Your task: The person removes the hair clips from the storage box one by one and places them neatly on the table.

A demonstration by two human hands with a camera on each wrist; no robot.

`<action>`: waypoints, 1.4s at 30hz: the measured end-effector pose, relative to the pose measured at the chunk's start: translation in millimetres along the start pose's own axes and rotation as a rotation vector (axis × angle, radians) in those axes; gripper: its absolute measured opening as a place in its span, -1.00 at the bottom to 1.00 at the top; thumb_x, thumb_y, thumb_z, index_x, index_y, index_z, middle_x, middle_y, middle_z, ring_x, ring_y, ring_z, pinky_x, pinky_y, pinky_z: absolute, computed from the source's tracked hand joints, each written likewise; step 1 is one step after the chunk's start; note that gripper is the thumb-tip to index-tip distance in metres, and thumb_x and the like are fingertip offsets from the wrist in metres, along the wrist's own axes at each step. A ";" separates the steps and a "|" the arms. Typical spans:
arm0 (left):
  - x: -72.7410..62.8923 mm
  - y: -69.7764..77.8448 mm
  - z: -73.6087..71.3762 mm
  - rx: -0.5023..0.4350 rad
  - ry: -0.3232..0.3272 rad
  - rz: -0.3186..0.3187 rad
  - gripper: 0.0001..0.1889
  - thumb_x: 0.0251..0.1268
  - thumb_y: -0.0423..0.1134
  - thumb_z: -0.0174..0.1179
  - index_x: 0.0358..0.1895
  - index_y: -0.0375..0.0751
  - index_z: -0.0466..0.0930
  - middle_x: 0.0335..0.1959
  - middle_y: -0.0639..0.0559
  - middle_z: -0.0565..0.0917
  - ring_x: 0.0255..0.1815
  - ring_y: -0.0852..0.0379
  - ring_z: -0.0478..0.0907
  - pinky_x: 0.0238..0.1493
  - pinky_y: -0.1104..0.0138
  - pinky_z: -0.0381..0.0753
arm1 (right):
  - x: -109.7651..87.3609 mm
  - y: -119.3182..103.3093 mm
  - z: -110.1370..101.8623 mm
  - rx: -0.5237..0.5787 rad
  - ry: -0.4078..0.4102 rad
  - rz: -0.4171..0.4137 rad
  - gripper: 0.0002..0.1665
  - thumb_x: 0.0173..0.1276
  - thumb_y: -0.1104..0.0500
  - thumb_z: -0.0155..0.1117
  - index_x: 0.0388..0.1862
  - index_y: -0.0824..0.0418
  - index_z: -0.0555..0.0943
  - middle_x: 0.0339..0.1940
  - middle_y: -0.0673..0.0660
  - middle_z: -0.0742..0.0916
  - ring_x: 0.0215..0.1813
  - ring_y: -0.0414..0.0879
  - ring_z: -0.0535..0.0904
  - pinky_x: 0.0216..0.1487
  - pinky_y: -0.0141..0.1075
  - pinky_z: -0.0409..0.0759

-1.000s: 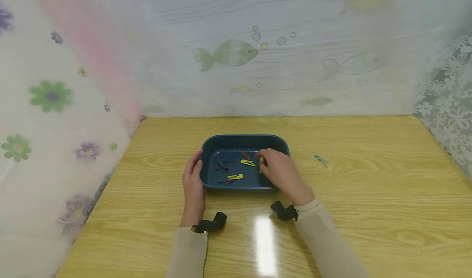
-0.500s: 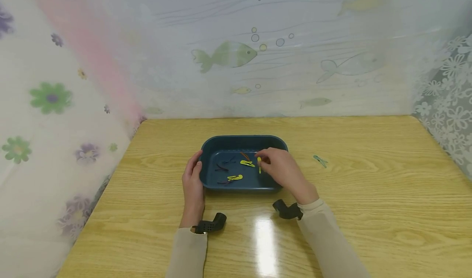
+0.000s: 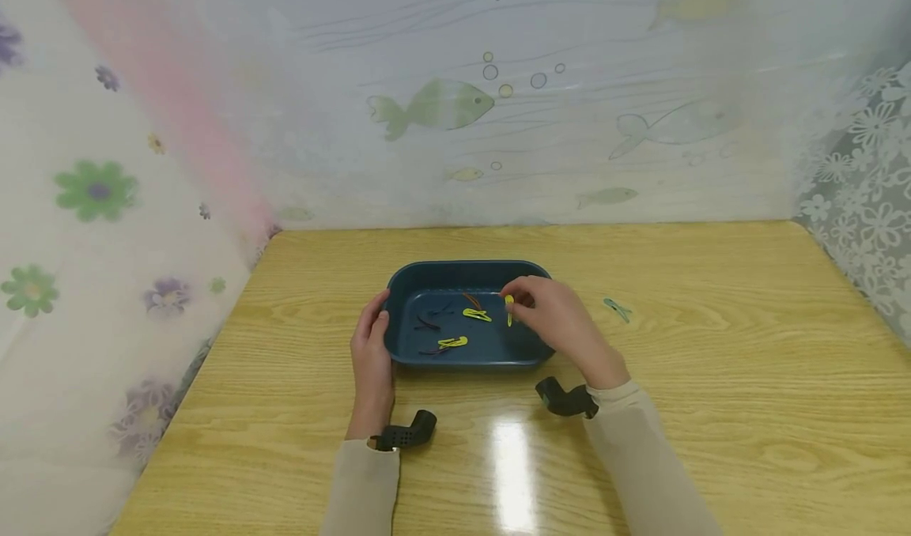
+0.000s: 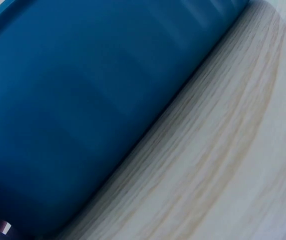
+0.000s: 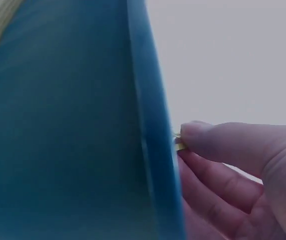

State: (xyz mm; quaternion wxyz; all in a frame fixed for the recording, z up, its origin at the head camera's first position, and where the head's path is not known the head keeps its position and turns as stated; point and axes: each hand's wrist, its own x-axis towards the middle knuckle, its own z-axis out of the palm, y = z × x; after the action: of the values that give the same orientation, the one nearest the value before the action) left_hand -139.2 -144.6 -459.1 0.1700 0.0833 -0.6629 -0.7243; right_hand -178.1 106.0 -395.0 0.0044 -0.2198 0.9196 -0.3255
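Observation:
My left hand (image 3: 372, 342) rests along the left outer side of a dark blue plastic tub (image 3: 470, 364), thumb and fingertips at its rim. Over the tub's right part, my right hand (image 3: 555, 318) pinches a yellow hair clip (image 3: 509, 315) between thumb and fingers, and the clip points down. In the right wrist view a bit of the yellow clip (image 5: 179, 146) shows at the thumb tip, while the tub wall (image 5: 77, 125) hides the rest. Inside the tub lie two more yellow hair clips, one near the middle (image 3: 477, 315) and one nearer the front (image 3: 452, 342).
Dark hair clips (image 3: 427, 324) and a brown one (image 3: 471, 302) also lie in the tub. A pale green hair clip (image 3: 617, 310) lies on the wooden table (image 3: 712, 409) to the tub's right. Behind the table hangs a curtain (image 3: 320, 125) printed with fish.
My right hand has lifted the yellow clip from the tub's floor and shifted slightly right and up. The left hand has stayed at the tub's side.

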 end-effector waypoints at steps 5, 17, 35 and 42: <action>0.3 0.0 0.2 -0.007 -0.001 -0.004 -0.68 0.38 -0.18 -0.13 0.13 0.04 0.43 0.15 0.24 0.38 0.22 0.33 0.19 0.23 0.38 0.12 | -0.6 3.4 -4.4 0.002 0.021 -0.017 -0.79 0.20 0.19 0.22 -0.16 0.09 0.60 -0.34 -0.04 0.66 -0.30 -0.19 0.55 -0.31 -0.29 0.48; 0.6 2.8 1.2 -0.020 -0.006 -0.008 -0.67 0.39 -0.22 -0.15 0.15 -0.01 0.41 0.17 0.21 0.37 0.23 0.31 0.19 0.23 0.38 0.12 | -1.2 12.5 -9.8 0.017 0.045 -0.003 -0.76 0.20 0.17 0.22 -0.12 0.11 0.61 -0.29 -0.01 0.67 -0.25 -0.14 0.57 -0.28 -0.26 0.50; 1.6 -0.1 0.9 -0.011 0.004 0.005 -0.68 0.38 -0.20 -0.14 0.13 0.00 0.43 0.16 0.23 0.38 0.23 0.32 0.19 0.23 0.38 0.12 | -2.5 24.1 -20.5 0.047 0.100 0.040 -0.76 0.22 0.16 0.18 -0.13 0.15 0.60 -0.27 0.02 0.65 -0.25 -0.08 0.56 -0.27 -0.20 0.51; 0.3 3.8 0.7 -0.013 -0.008 -0.012 -0.68 0.39 -0.22 -0.14 0.14 -0.01 0.42 0.16 0.22 0.38 0.23 0.33 0.19 0.23 0.38 0.11 | -6.2 31.4 -27.1 0.108 0.145 0.069 -0.78 0.23 0.12 0.17 -0.14 0.11 0.59 -0.31 -0.01 0.67 -0.30 -0.08 0.58 -0.29 -0.20 0.51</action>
State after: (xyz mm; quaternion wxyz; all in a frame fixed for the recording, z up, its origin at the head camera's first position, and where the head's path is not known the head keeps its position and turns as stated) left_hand -139.3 -144.3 -455.3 0.1635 0.0833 -0.6582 -0.7301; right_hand -189.2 146.4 -393.4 -0.0390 -0.1631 0.9057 -0.3894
